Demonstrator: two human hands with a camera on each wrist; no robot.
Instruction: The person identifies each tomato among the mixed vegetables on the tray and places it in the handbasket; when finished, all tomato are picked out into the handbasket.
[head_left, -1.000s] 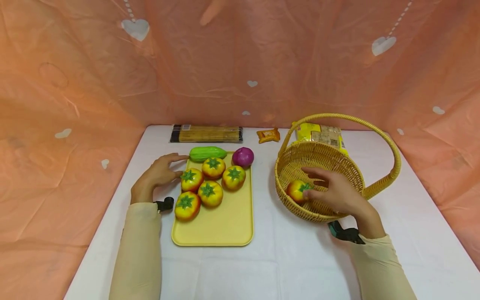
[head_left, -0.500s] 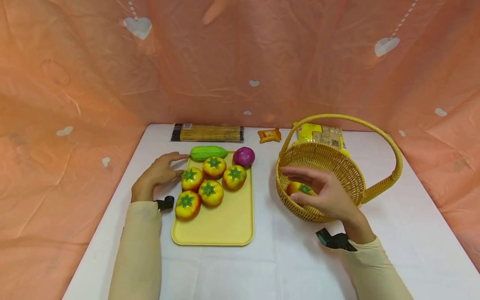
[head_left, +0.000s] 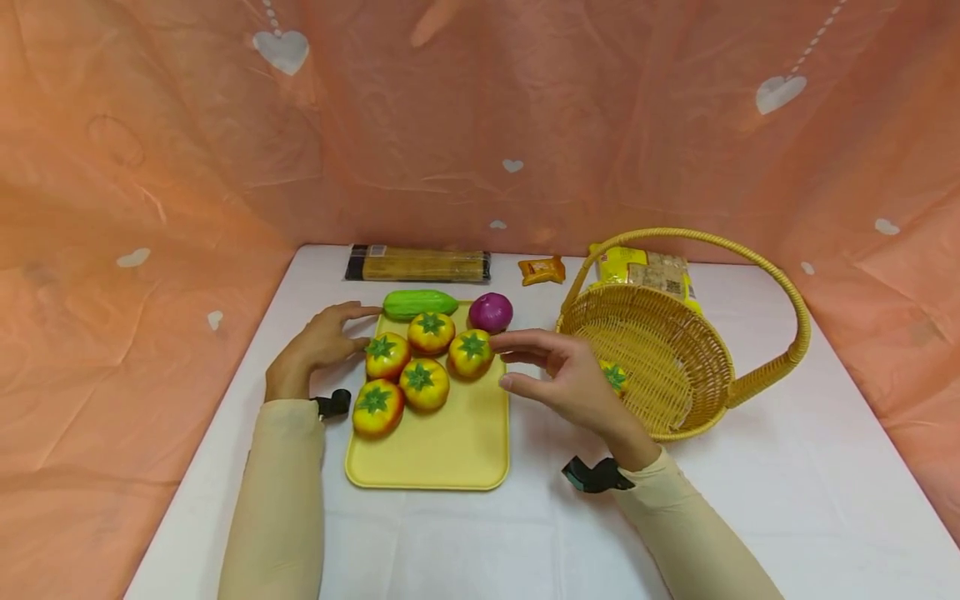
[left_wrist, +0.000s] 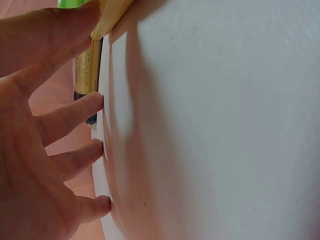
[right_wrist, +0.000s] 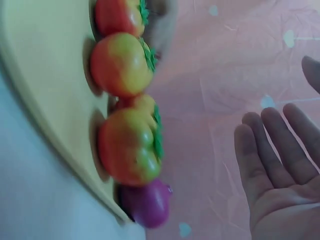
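My left hand (head_left: 318, 343) rests at the left edge of a yellow tray (head_left: 457, 450), its fingers spread. In the left wrist view several fingertips touch the white cloth and the thumb is by the tray rim. On the tray lie several red-yellow tomatoes with green star-shaped tops, a green ridged vegetable (head_left: 420, 304) like a cucumber, and a purple onion (head_left: 491, 312) at the far right corner. My right hand (head_left: 570, 382) hovers past the tray's right edge, fingers extended and holding nothing. Nearest to it is the right-hand tomato (head_left: 471, 353); the right wrist view shows a gap between them.
A wicker basket (head_left: 716, 367) with a tall handle stands right of the tray, one tomato (head_left: 613, 377) inside, partly hidden by my right hand. Behind lie a pack of noodle-like sticks (head_left: 423, 265), a small orange packet (head_left: 542, 269) and a yellow bag (head_left: 648, 271).
My right hand has moved left, from inside the basket over its rim to beside the right-hand tomato on the tray. The tomato in the basket stays there. My left hand holds its place.
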